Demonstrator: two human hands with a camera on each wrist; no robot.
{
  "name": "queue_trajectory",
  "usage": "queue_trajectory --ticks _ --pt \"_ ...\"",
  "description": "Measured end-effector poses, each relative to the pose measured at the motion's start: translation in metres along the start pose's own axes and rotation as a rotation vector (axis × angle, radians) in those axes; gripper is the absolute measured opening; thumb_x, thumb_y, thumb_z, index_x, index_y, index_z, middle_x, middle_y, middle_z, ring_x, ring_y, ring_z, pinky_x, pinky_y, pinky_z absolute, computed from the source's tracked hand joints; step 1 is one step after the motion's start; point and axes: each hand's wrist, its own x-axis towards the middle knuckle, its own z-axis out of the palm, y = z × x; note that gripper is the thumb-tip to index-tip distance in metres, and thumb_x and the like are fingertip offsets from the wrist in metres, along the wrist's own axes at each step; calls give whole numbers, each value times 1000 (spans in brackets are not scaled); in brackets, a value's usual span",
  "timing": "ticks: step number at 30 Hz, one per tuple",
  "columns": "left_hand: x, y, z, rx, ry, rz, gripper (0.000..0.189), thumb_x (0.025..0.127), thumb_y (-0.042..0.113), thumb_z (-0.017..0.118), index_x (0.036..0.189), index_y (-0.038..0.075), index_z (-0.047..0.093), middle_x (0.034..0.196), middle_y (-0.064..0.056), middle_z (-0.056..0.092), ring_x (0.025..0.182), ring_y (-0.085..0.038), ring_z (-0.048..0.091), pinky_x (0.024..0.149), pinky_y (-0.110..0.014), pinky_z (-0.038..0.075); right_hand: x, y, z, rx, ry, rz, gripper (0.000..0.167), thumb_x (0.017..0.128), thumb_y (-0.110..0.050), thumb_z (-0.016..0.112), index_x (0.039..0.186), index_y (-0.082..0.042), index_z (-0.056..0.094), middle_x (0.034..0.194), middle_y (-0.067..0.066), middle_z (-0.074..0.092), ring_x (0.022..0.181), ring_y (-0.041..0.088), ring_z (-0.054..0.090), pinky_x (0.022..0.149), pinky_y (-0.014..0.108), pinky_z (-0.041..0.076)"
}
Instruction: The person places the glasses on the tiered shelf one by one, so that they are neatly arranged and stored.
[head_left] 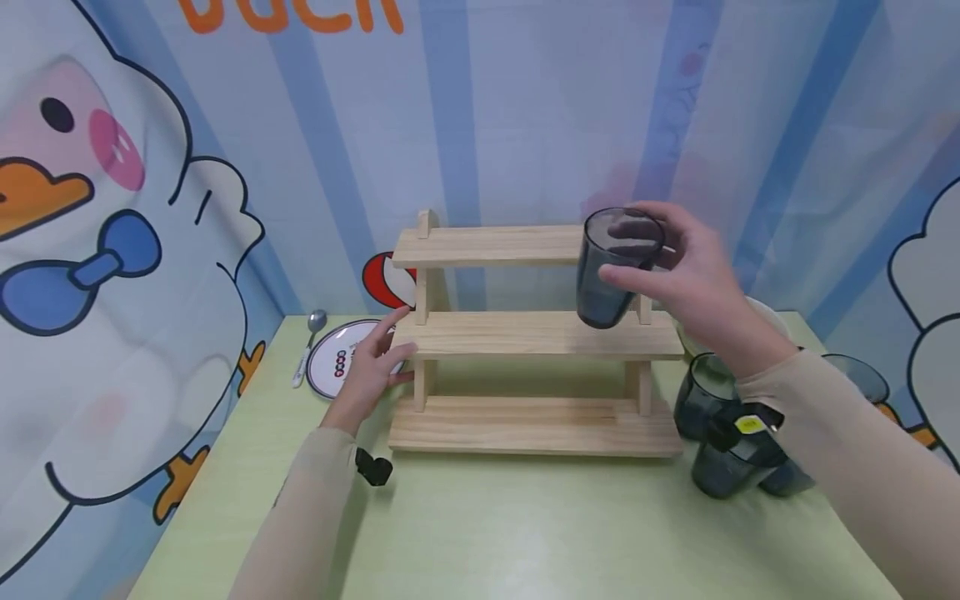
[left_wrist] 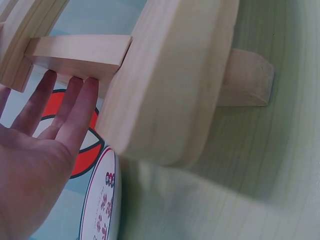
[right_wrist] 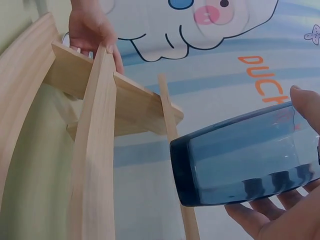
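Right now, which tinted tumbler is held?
The tumbler raised in the right hand, before the three-tier wooden shelf; the other tumblers sit on the table to its right.

Smoky Blue, Pale Grain

Translucent blue-grey tints the held glass (head_left: 600, 298), fine grain streaks the pale wooden rack (head_left: 517, 333), and light green covers the surface (head_left: 525, 525). A dark-rimmed white plate (head_left: 327, 357) bears red print; orange lettering (head_left: 326, 22) brightens the blue-striped backdrop (head_left: 525, 108).

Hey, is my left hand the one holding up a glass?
No: in the head view, the right hand holds the glass, while the left hand touches the wooden rack.
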Motion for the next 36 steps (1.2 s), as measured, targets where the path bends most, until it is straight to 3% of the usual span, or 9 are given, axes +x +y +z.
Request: queue_trajectory --ticks 10,19,27,36 --pt "1 -2 -1 3 3 -2 63 104 22 66 160 36 43 162 -12 42 141 -38 50 100 -57 56 37 0 33 24 19 -42 71 86 -22 89 148 -21 54 138 4 65 121 20 66 100 29 56" --pt "2 -3 0 13 19 -12 63 104 23 66 161 37 43 165 -10 39 143 -38 48 100 -57 56 67 0 53 38 88 -2 81 84 -30 91 153 -20 50 141 5 63 121 22 64 100 33 55" --pt "2 -2 3 10 26 -2 62 104 23 66 160 38 43 165 -8 39 143 -38 47 100 -57 56 84 2 65 39 106 -2 82 83 -28 91 153 -18 50 140 5 63 120 22 63 104 38 54" --pt "2 -3 1 16 20 -5 64 104 23 66 162 33 41 164 -9 40 142 -38 48 99 -57 57 95 0 74 60 55 45 86 85 -27 90 156 -20 43 145 4 59 129 23 59 109 43 51"
